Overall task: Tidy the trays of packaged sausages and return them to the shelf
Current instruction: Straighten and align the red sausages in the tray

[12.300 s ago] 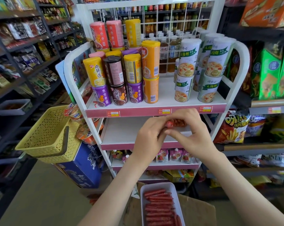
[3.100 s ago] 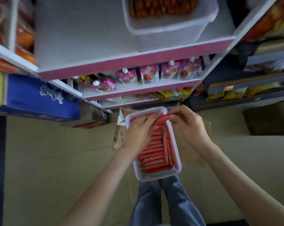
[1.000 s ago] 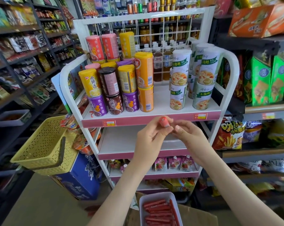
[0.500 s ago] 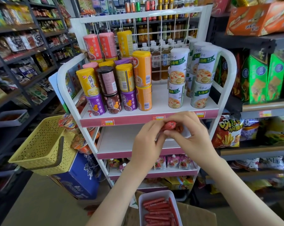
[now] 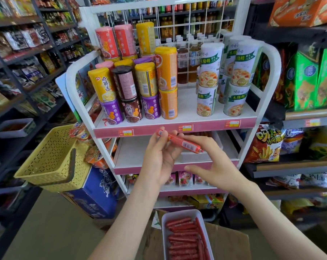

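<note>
We see one red sausage [image 5: 179,142] held up in front of the pink lip of the rack's [image 5: 179,129] top shelf, tilted so its right end sits lower. The left hand [image 5: 159,156] pinches it near its left end, fingertips curled over the top of the wrapper. The right hand [image 5: 213,166] is spread, fingers straight and thumb held apart. Its upper fingers reach in behind the sausage's right end, though we cannot tell whether they touch it.

Just behind both hands, on the rack's middle shelf, sits a second tray [image 5: 192,157], mostly hidden, with only its pale front wall clear to us. Low in the view, between the forearms, a white tray [image 5: 163,231] rests on a brown carton [image 5: 226,241]. It is filled with sausages [image 5: 181,239], most lying crosswise and a few running lengthwise along its right side.

On the top shelf stand stacked cans [image 5: 138,94], coloured ones on the left and white-and-green ones on the right. A yellow basket [image 5: 50,158] is at the rack's left side, with a blue box [image 5: 95,194] on the floor beneath it. To the right of the rack, other shelves carry a chips bag [image 5: 264,143] and green cartons [image 5: 305,79].
</note>
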{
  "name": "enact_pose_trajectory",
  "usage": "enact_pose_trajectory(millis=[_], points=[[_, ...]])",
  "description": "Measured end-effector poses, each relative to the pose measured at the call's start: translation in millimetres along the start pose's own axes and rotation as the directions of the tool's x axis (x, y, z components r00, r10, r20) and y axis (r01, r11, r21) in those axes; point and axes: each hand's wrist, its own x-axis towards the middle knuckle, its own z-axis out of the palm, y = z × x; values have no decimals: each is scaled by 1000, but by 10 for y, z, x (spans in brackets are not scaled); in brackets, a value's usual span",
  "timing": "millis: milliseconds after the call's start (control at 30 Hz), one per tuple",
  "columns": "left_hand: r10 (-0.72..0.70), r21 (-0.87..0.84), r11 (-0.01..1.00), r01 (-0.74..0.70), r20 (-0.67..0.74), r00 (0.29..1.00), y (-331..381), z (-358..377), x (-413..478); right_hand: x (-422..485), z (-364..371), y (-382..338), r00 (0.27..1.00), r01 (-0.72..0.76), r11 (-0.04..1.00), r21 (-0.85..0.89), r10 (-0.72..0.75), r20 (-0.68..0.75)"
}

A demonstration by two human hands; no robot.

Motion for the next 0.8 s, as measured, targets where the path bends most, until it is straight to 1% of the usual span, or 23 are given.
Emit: enact_pose_trajectory(millis=[67,200,267,333,367,400,433,467,500,533,567,600,633,667,700,733,767,800], points=[[-45,5,999,45,18,999,-35,-63,6,21,41,25,998,37,998,-55,-40,-51],[-70,13,998,69,61,996,-95,-176,54,15,106,122,986,87,986,-144,-106,-131],[-96,64,994,93,54,994,-132,-233,82,-14,138,184,975,109,979,-174,-139,-171],[-161,160,975,153,37,986,-198,-309,97,-61,178,237,967,108,979,-175,-144,-210],[-213,228,953,201,30,976,-248,-369,106,-97,200,266,967,81,987,-140,-111,-229],[-275,313,914,257,14,961,-318,-458,119,-140,231,286,969,21,997,-68,-37,-243],[-330,410,858,310,-22,944,-398,-564,127,-188,268,306,964,-78,996,35,84,-251],[-361,507,785,355,-90,928,-494,-722,139,-258,315,383,946,-187,973,136,216,-244],[-357,603,698,387,-176,918,-610,-923,158,-347,371,502,911,-299,930,215,345,-228],[-319,705,583,404,-259,912,-736,-1168,170,-485,460,705,860,-419,874,246,469,-199],[-263,820,409,399,-313,913,-884,-1461,177,-636,557,916,796,-544,803,242,586,-156],[-228,901,200,384,-338,913,-1045,-1780,170,-836,672,1166,715,-664,721,197,689,-115],[-216,925,0,381,-372,903,-1228,-2137,153,-1057,796,1413,631,-763,633,133,773,-61],[-225,914,-148,378,-403,887,-1410,-2485,111,-1314,936,1645,543,-838,542,54,840,-2],[-248,898,-242,368,-424,871,-1597,-2788,46,-1578,1082,1835,452,-890,454,-25,889,67],[-275,887,-321,333,-423,863,-1777,-3050,-18,-1838,1236,2015,375,-916,388,-103,918,127],[-308,869,-412,274,-416,856,-1930,-3233,-88,-2083,1387,2163,322,-916,353,-190,930,176],[-347,845,-499,193,-398,849,-2076,-3387,-172,-2327,1532,2281,287,-895,341,-288,934,212]])
